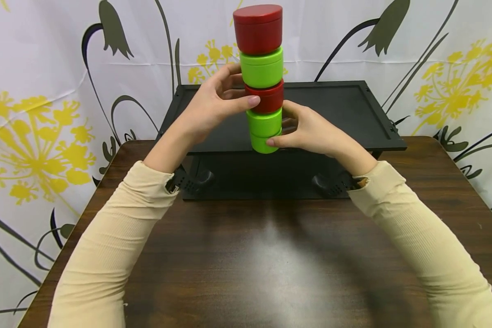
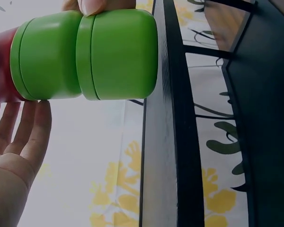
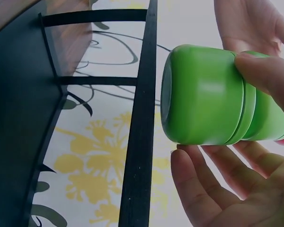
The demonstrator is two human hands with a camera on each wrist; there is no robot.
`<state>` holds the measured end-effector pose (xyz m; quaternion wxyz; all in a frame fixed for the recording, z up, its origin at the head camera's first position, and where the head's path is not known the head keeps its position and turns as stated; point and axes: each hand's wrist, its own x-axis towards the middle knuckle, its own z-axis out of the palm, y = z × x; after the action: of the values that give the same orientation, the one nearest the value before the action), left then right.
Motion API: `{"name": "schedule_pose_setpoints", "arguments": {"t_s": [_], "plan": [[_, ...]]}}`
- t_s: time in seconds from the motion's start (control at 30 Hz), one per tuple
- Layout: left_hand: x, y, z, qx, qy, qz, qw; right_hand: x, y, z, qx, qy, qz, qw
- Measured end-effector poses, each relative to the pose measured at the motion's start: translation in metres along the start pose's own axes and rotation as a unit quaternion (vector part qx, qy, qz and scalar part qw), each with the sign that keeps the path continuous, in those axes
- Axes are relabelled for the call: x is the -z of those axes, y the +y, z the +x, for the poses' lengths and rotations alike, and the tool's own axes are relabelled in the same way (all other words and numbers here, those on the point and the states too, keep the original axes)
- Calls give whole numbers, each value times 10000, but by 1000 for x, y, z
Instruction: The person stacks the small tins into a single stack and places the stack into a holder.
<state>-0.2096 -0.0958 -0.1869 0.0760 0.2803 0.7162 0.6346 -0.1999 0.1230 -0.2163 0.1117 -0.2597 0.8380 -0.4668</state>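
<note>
A tall stack of several round lidded canisters is held upright with a slight tilt. From the top in the head view come a wide red canister (image 1: 258,32), a green canister (image 1: 262,69), a smaller red canister (image 1: 268,98), then a green canister (image 1: 264,122) and the bottom green canister (image 1: 265,142). My left hand (image 1: 209,102) grips the stack around the smaller red canister, thumb in front. Lower down, my right hand (image 1: 317,132) holds the bottom green canister (image 3: 206,94) between thumb and fingers. Its underside looks clear of the shelf's surface in the right wrist view.
Behind the stack stands a black two-level shelf (image 1: 332,107) on a dark wooden table (image 1: 229,273). A white curtain (image 1: 139,27) with yellow and grey flower prints hangs behind. Black wrist straps circle both wrists.
</note>
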Motion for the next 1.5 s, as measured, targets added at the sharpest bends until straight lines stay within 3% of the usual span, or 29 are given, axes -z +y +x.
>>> {"name": "schedule_pose_setpoints", "arguments": {"t_s": [0.93, 1.5], "plan": [[12, -15, 27, 56, 98, 22, 9999, 8, 18, 31, -266, 241, 103, 9993], [14, -18, 30, 38, 82, -59, 9999, 8, 23, 33, -332, 296, 257, 9987]]}}
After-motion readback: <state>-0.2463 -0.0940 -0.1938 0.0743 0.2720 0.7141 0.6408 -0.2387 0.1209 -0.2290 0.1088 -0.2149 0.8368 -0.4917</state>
